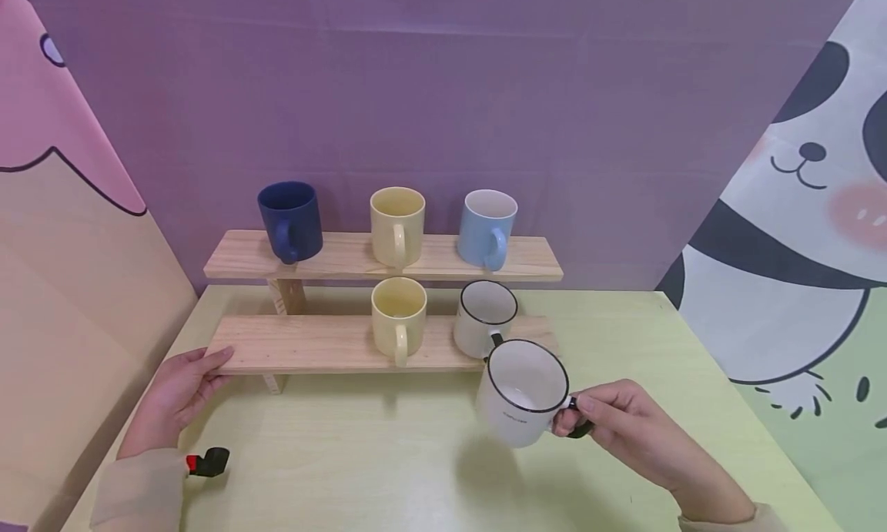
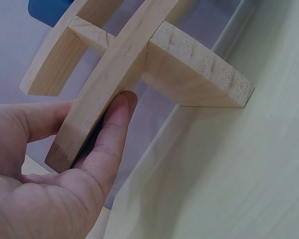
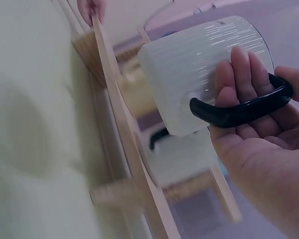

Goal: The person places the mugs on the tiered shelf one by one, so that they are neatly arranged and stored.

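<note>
My right hand (image 1: 634, 424) grips the black handle (image 3: 244, 109) of a white mug (image 1: 520, 393) with a dark rim. That mug is held in the air in front of the lower shelf, tilted a little. Behind it a second white mug (image 1: 478, 324) with a dark rim stands on the lower board (image 1: 298, 343). At the left end of this board my left hand (image 2: 65, 169) pinches the wood, thumb on top and fingers beneath. A cream-yellow mug (image 1: 398, 320) stands on the same board, left of the white one.
On the upper board (image 1: 346, 247) stand a dark blue mug (image 1: 298, 228), another yellow mug (image 1: 388, 232) and a light blue mug (image 1: 481, 232). The wooden rack rests on a pale table (image 1: 333, 455). A purple cloth (image 1: 443, 93) hangs behind it.
</note>
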`<state>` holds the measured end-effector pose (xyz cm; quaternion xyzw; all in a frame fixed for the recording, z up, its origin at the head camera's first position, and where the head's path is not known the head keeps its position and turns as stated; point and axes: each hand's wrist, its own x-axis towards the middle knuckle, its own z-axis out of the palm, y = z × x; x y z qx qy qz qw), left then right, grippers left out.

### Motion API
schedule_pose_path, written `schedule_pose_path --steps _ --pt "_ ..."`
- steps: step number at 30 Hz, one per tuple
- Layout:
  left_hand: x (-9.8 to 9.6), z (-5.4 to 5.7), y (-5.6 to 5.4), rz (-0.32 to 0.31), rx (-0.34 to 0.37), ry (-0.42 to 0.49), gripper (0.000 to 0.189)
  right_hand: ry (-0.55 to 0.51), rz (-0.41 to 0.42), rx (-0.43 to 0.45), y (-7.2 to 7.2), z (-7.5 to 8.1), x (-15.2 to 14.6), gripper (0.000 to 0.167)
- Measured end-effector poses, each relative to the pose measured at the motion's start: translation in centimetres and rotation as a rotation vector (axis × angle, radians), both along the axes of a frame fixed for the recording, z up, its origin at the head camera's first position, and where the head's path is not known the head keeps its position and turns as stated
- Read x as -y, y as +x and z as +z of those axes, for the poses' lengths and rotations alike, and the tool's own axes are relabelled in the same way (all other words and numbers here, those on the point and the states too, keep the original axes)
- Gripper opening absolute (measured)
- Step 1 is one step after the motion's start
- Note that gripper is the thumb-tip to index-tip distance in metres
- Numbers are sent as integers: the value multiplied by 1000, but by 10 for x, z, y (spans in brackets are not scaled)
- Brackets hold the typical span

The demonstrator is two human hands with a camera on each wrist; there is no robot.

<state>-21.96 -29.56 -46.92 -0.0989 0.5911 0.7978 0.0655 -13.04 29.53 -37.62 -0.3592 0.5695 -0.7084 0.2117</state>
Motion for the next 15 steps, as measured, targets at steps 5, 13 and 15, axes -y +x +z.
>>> schedule_pose_path --steps 5,13,15 --pt "0 1 0 5 4 13 59 -4 39 45 1 -1 33 42" --pt "-1 3 1 5 -3 7 61 -23 52 109 2 -8 93 31" --pt "-2 3 1 3 -5 -1 63 -32 52 119 1 -10 109 27"
